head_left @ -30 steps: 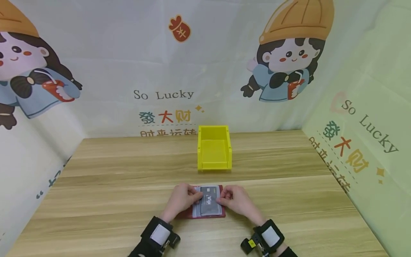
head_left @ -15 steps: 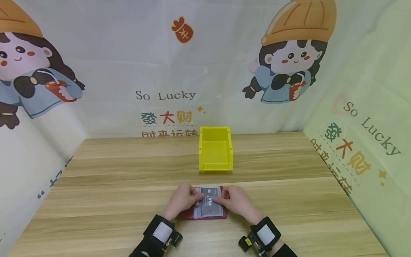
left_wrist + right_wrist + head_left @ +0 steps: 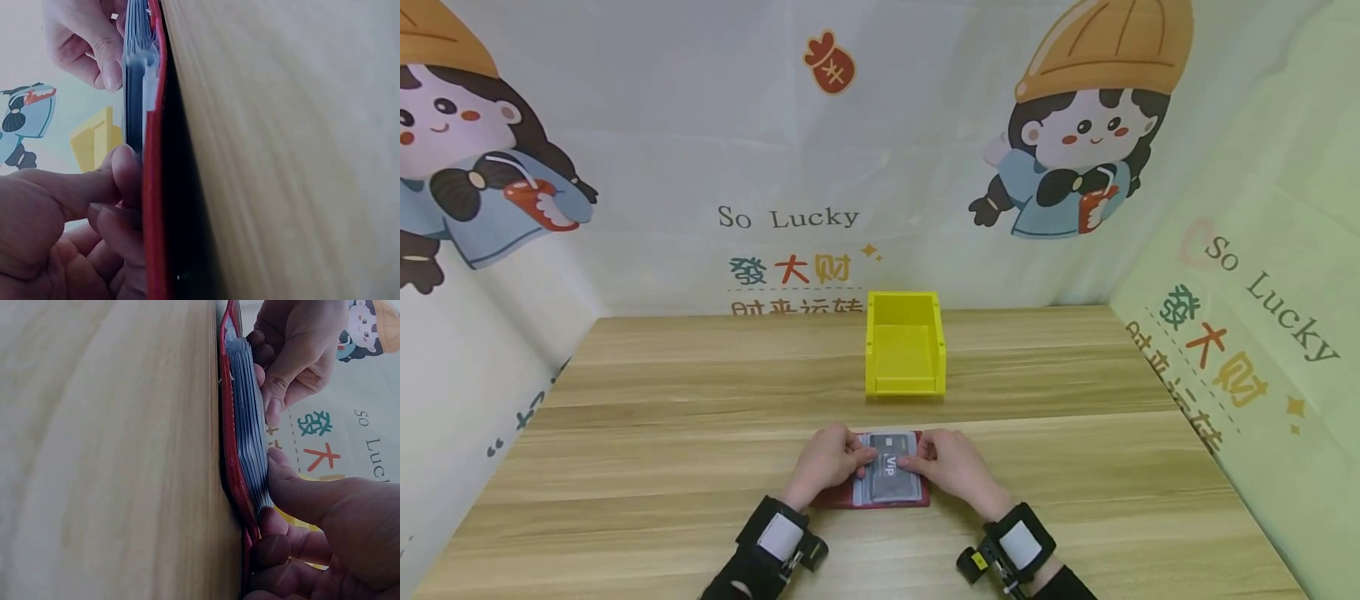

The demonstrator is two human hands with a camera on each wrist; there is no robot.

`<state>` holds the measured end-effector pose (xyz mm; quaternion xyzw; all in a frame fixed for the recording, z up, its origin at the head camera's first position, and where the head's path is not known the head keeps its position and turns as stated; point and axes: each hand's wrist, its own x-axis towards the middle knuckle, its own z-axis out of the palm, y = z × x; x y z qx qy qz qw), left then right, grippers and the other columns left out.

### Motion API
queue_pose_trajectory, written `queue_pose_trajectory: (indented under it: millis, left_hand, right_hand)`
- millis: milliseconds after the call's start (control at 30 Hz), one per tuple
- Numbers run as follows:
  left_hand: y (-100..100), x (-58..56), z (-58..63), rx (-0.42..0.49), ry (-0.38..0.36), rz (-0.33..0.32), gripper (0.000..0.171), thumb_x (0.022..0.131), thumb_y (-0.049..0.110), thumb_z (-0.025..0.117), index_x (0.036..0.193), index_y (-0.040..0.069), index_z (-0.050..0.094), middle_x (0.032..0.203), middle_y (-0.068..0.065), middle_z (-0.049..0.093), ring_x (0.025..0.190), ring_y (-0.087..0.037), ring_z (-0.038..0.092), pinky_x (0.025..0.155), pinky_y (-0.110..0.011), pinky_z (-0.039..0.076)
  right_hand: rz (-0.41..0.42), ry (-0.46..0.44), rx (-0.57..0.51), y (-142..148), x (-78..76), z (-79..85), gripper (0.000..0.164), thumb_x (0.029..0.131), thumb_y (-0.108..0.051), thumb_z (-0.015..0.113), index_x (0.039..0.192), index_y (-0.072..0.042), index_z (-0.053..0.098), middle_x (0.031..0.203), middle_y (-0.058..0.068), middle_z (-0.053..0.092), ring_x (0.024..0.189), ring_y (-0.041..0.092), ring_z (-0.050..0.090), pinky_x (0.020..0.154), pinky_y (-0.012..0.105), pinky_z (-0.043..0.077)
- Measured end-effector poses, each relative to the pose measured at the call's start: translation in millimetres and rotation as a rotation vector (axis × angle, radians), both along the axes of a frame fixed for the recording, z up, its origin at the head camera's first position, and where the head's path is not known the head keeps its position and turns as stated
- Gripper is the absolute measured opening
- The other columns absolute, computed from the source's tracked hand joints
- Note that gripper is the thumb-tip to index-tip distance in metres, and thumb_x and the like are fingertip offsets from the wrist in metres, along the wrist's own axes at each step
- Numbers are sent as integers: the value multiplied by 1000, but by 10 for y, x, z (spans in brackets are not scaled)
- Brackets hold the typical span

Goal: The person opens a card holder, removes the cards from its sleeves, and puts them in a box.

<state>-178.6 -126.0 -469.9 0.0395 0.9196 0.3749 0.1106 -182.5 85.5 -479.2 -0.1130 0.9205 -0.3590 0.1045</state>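
Observation:
A red card holder (image 3: 837, 497) lies opened on the table, with a stack of clear sleeves (image 3: 245, 425) on its right half. A grey card marked "Vip" (image 3: 891, 487) shows in the top sleeve. At its left edge my left hand (image 3: 831, 460) has thumb and curled fingers together; whether they grip the card itself or only the sleeve is hard to tell. From the other side my right hand (image 3: 953, 468) pinches the right edge of the sleeves, thumb (image 3: 290, 487) on top over the card and fingers at the edge below.
Behind the card holder stands a yellow bin (image 3: 906, 358), its low front towards me. The wood-grain table (image 3: 662, 417) reaches back to a printed cloth (image 3: 910, 167), which also rises at both sides. Each wrist wears a black strap with a camera.
My right thumb has slid slightly left, further over the card. The left hand stays at the card's left edge. The whole view has shifted a little as the head moved.

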Motion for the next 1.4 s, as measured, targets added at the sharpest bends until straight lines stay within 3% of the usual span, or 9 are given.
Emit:
queue_pose_trajectory:
  millis: [333, 633, 867, 1133, 1400]
  left_hand:
    - [-10, 22, 47, 40, -49, -16, 29, 97, 24, 78, 73, 7, 73, 60, 4, 57, 60, -11, 49, 59, -23, 31]
    - [-14, -30, 37, 39, -25, -33, 30, 93, 23, 82, 69, 5, 76, 55, 4, 56, 52, -8, 43, 53, -21, 26]
    - [-26, -58, 84, 78, -100, -37, 35, 93, 18, 81, 64, 1, 72, 53, 5, 54, 47, -6, 42, 48, -18, 31]
    - [-123, -119, 93, 189, -166, -83, 28, 96, 11, 76, 73, -6, 74, 55, 5, 55, 50, -5, 49, 49, -16, 44]
    - [-269, -123, 69, 385, -242, -96, 22, 96, 8, 74, 85, -11, 74, 62, 3, 63, 54, -3, 59, 53, -18, 52]
  right_hand:
    - [-1, -10, 4, -2, 18, 14, 35, 95, -35, 79, 75, -13, 59, 63, -6, 48, 58, 10, 42, 54, 21, 27]
    - [-3, 1, 20, -12, 12, 29, 36, 95, -35, 79, 75, -13, 59, 63, -6, 47, 59, 10, 43, 56, 22, 27]
    - [2, 19, 16, -15, 29, 19, 37, 94, -34, 80, 74, -13, 58, 63, -6, 46, 58, 10, 42, 55, 22, 27]
    - [-7, 32, 17, -24, 27, -10, 37, 93, -35, 81, 74, -13, 57, 63, -6, 45, 58, 10, 42, 55, 22, 26]
    - [-6, 31, 29, -16, 16, -6, 37, 94, -33, 80, 73, -13, 57, 63, -6, 46, 59, 11, 42, 56, 22, 27]
